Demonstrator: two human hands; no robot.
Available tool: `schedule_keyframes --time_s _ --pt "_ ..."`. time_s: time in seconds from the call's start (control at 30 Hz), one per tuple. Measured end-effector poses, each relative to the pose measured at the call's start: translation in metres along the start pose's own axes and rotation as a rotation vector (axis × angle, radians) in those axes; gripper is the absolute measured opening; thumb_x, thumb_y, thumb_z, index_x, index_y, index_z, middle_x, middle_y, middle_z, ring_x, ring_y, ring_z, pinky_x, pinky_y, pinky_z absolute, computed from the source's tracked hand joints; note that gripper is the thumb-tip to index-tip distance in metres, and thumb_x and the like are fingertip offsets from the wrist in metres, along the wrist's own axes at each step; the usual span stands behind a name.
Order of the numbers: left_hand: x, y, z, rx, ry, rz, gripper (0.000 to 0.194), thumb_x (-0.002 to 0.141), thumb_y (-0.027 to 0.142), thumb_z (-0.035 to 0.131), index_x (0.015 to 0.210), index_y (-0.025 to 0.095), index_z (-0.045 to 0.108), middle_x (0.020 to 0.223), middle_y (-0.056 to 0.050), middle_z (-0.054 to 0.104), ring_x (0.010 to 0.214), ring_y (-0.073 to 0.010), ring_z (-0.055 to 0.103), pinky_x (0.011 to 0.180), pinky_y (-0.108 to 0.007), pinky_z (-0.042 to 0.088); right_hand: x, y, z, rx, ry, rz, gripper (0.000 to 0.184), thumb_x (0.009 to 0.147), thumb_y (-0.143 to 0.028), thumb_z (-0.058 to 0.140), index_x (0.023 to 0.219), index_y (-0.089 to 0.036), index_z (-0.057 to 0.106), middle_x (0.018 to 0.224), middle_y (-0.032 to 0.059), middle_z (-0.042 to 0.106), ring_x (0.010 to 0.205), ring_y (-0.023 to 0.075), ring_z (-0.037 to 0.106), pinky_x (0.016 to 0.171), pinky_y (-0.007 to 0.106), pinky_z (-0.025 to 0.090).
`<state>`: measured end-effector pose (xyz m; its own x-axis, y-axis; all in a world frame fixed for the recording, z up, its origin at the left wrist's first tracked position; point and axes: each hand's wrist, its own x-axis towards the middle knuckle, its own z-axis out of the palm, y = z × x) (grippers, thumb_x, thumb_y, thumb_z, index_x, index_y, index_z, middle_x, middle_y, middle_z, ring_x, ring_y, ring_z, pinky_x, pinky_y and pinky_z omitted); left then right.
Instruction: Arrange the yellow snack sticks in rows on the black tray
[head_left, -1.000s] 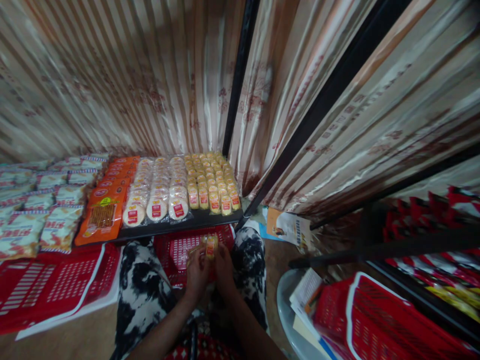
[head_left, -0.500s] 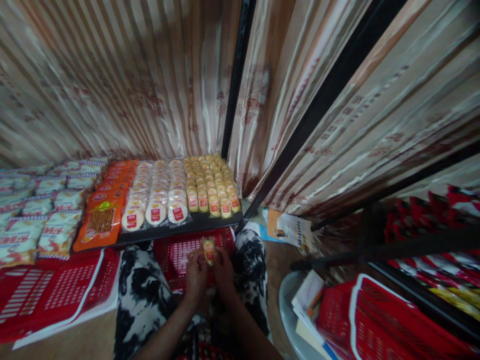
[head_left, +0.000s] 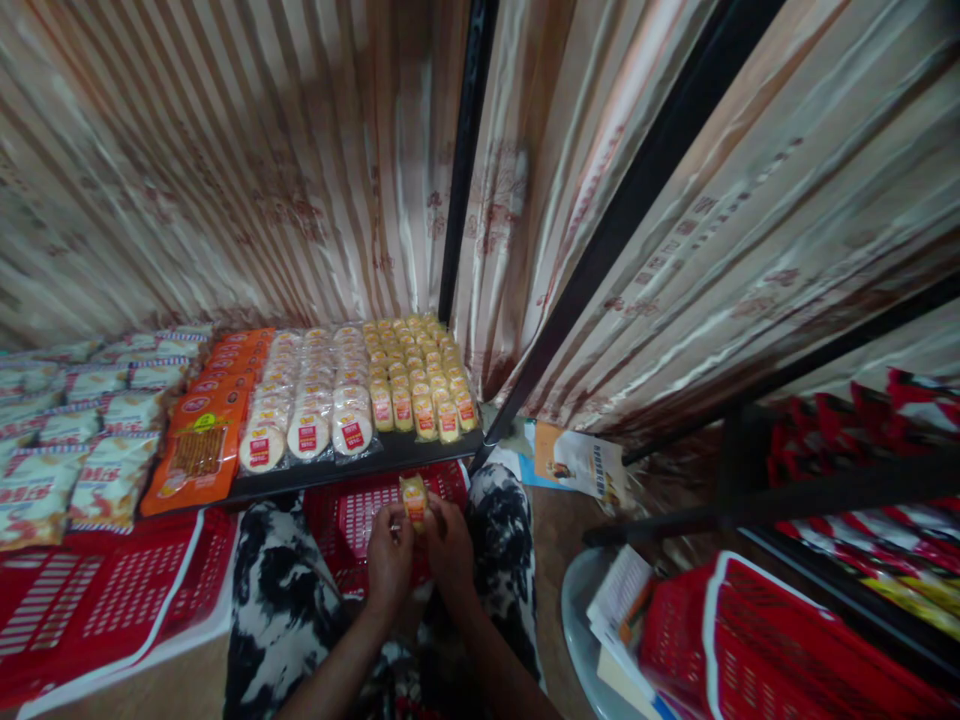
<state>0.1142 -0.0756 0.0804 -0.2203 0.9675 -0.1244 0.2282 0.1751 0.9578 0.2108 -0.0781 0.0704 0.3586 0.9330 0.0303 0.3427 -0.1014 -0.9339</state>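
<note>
Between my fingertips is a small yellow packaged snack (head_left: 414, 501) with a red label, held upright over a red basket (head_left: 341, 510). My left hand (head_left: 389, 560) pinches its left side and my right hand (head_left: 448, 550) its right side. Just beyond, rows of matching yellow snacks (head_left: 424, 400) fill the right end of a black shelf (head_left: 300, 480). To their left are rows of round white packaged crackers (head_left: 306, 430), then orange packets of brown sticks (head_left: 202, 440), then pale blue and white bags (head_left: 112, 470).
Another red basket (head_left: 97, 580) with a white handle stands under the shelf at left. At right are a third red basket (head_left: 780, 650), a pale tub (head_left: 577, 620) with papers, and a rack of red packets (head_left: 847, 430). Black posts (head_left: 600, 240) rise before curtains (head_left: 315, 150).
The view has shifted slightly. Both hands still hold the small yellow snack in nearly the same place.
</note>
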Motion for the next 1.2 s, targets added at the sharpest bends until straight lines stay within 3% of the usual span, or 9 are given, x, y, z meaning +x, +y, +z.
schedule_keyframes --time_s 0.2,0.33,0.53,0.83,1.2 --pt "0.007 0.018 -0.002 0.039 -0.003 -0.007 0.017 0.076 0.034 0.048 0.085 0.021 0.055 0.086 -0.004 0.063 0.078 -0.0187 0.06 0.073 -0.033 0.047 0.002 -0.018 -0.002 -0.018 0.062 -0.042 0.024 0.079 -0.029 0.048 0.097 -0.021 0.062 0.098 0.0062 0.064 0.093 0.0209 0.057 0.088 0.035 0.043" --pt "0.013 0.026 -0.002 0.057 0.024 0.068 0.014 0.074 0.03 0.049 0.083 0.021 0.055 0.084 -0.004 0.063 0.079 -0.0185 0.059 0.075 -0.033 0.046 0.007 -0.027 -0.004 -0.03 0.055 -0.094 0.023 0.08 -0.027 0.046 0.096 -0.021 0.061 0.096 0.006 0.064 0.092 0.0204 0.056 0.087 0.035 0.043" --pt "0.024 0.043 -0.002 0.079 0.058 0.113 0.014 0.074 0.03 0.048 0.081 0.021 0.054 0.083 -0.004 0.062 0.078 -0.0186 0.058 0.073 -0.032 0.046 0.016 -0.035 -0.003 -0.033 0.056 -0.206 0.031 0.083 -0.028 0.042 0.106 -0.019 0.06 0.105 0.0089 0.062 0.1 0.0208 0.054 0.092 0.037 0.041" --pt "0.049 0.062 -0.001 0.025 0.127 0.2 0.015 0.074 0.029 0.049 0.085 0.019 0.054 0.084 -0.004 0.06 0.078 -0.0174 0.057 0.075 -0.031 0.046 0.039 -0.06 0.0 -0.047 0.029 -0.192 0.036 0.082 -0.025 0.042 0.112 -0.019 0.059 0.112 0.0095 0.059 0.101 0.0202 0.055 0.09 0.033 0.044" --pt "0.079 0.064 0.004 0.095 0.145 0.253 0.015 0.078 0.027 0.044 0.086 0.019 0.053 0.085 -0.005 0.06 0.082 -0.0182 0.056 0.08 -0.035 0.044 0.056 -0.061 0.016 -0.066 0.039 -0.243 0.041 0.078 -0.016 0.041 0.116 -0.015 0.056 0.116 0.0119 0.059 0.108 0.021 0.054 0.09 0.036 0.047"
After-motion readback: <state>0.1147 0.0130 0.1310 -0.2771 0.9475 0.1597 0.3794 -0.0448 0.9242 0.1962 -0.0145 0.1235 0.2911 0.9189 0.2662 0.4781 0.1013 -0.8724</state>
